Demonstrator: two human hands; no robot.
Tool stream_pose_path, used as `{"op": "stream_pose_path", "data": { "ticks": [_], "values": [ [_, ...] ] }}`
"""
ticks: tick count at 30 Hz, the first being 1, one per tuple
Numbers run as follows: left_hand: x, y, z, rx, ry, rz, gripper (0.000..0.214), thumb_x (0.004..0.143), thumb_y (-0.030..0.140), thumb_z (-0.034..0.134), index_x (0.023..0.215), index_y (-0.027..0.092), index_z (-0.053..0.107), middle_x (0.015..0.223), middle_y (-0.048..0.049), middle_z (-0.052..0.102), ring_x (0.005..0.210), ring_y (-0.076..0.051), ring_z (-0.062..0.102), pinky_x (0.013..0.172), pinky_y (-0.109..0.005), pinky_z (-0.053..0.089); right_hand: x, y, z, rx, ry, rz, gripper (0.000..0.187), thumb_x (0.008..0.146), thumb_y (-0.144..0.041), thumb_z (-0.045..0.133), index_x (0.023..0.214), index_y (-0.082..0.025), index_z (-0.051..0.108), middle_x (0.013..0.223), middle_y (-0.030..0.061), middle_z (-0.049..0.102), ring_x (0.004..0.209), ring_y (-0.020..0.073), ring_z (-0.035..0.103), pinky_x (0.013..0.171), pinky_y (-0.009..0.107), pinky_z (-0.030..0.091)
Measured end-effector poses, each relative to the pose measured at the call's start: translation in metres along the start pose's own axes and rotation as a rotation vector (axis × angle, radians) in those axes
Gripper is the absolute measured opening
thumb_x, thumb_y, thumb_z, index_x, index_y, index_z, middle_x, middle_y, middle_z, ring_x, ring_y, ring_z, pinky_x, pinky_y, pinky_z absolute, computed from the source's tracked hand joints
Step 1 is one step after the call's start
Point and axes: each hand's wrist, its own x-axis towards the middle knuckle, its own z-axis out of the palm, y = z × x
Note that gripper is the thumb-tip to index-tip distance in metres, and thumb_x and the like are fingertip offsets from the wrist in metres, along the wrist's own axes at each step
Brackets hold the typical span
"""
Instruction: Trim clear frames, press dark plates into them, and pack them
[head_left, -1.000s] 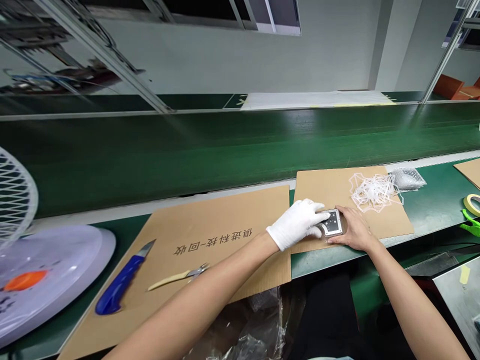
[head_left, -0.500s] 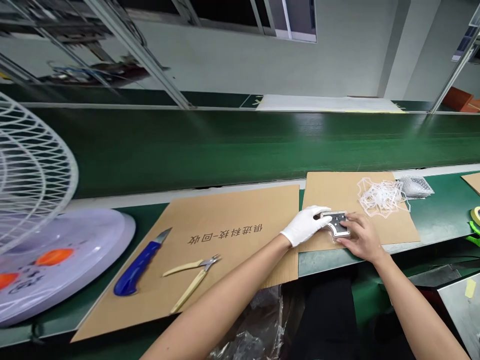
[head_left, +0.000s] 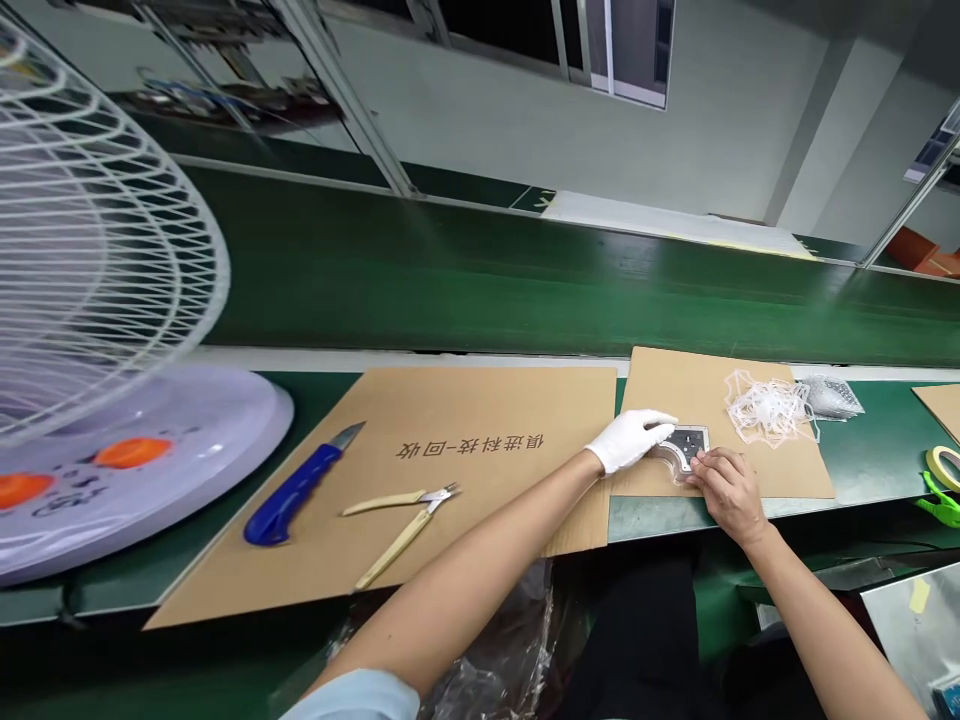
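Green workbench (head_left: pixel 652 520), cardboard sheet (head_left: pixel 675 400): our gloved left hand (head_left: pixel 630 441), fingers pressed together, and bare right hand (head_left: pixel 727 490), fingers curled, pinch a small dark panel (head_left: pixel 688 447), apparently light and stiff, best held by its edges

**Fig. 1. Colours and markings at the bench**

Left hand (head_left: pixel 628 441): white glove. Dark grey panel (head_left: pixel 686 447): white dots, clear surround. Tan cardboard sheet (head_left: pixel 480 400): black printed characters. Utility knife (head_left: pixel 292 492): blue handle, grey blade. Pliers (head_left: pixel 390 535): cream grips. Fan base (head_left: pixel 135 490): pale lilac, orange buttons. Conveyor belt (head_left: pixel 525 300): deep green.
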Motion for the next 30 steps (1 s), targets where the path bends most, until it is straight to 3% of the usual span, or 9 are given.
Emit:
{"op": "stream_pose_path", "data": {
  "ticks": [7, 13, 20, 25, 30],
  "values": [
    [-0.001, 0.001, 0.000, -0.011, 0.018, 0.030, 0.052, 0.099, 0.054, 0.053, 0.125, 0.017, 0.079, 0.133, -0.0080, 0.077, 0.124, -0.028, 0.070, 0.113, -0.038, 0.051, -0.008, -0.008, -0.003, -0.102, 0.051, -0.083, 0.043, 0.109, -0.012, 0.046, 0.137, -0.034, 0.070, 0.129, 0.0036, 0.078, 0.121, 0.0266, 0.068, 0.095, 0.046, 0.046],
    [0.002, -0.002, 0.003, -0.034, 0.032, 0.029, 0.048, 0.097, 0.049, 0.053, 0.125, 0.019, 0.079, 0.133, -0.0073, 0.077, 0.125, -0.028, 0.069, 0.113, -0.036, 0.050, -0.002, -0.014, 0.001, -0.148, 0.104, -0.111, 0.038, 0.107, -0.007, 0.050, 0.125, -0.030, 0.075, 0.115, 0.0030, 0.080, 0.112, 0.0218, 0.069, 0.095, 0.041, 0.041],
    [0.001, 0.001, 0.003, -0.054, 0.060, 0.016, 0.053, 0.101, 0.054, 0.042, 0.117, 0.021, 0.080, 0.122, -0.0047, 0.080, 0.112, -0.027, 0.073, 0.103, -0.036, 0.054, 0.004, -0.028, -0.012, -0.184, 0.082, -0.075, 0.027, 0.108, -0.014, 0.054, 0.127, -0.025, 0.070, 0.115, 0.0070, 0.078, 0.112, 0.0248, 0.069, 0.096, 0.042, 0.043],
    [0.001, 0.006, 0.010, -0.049, 0.079, 0.002, 0.040, 0.089, 0.055, 0.066, 0.107, 0.023, 0.081, 0.117, -0.0044, 0.081, 0.111, -0.028, 0.073, 0.101, -0.035, 0.055, 0.003, -0.030, -0.003, -0.201, 0.091, -0.035, 0.040, 0.106, -0.022, 0.059, 0.146, -0.019, 0.058, 0.140, 0.0143, 0.069, 0.135, 0.0329, 0.058, 0.104, 0.048, 0.045],
    [0.004, 0.006, 0.011, -0.086, 0.052, -0.031, 0.039, 0.086, 0.048, 0.071, 0.111, 0.020, 0.080, 0.115, -0.0064, 0.081, 0.107, -0.027, 0.075, 0.096, -0.035, 0.058, -0.003, -0.030, 0.013, -0.190, 0.152, 0.010, 0.047, 0.104, -0.016, 0.059, 0.150, -0.022, 0.055, 0.140, 0.0123, 0.069, 0.134, 0.0322, 0.059, 0.105, 0.049, 0.047]
  ]
}}
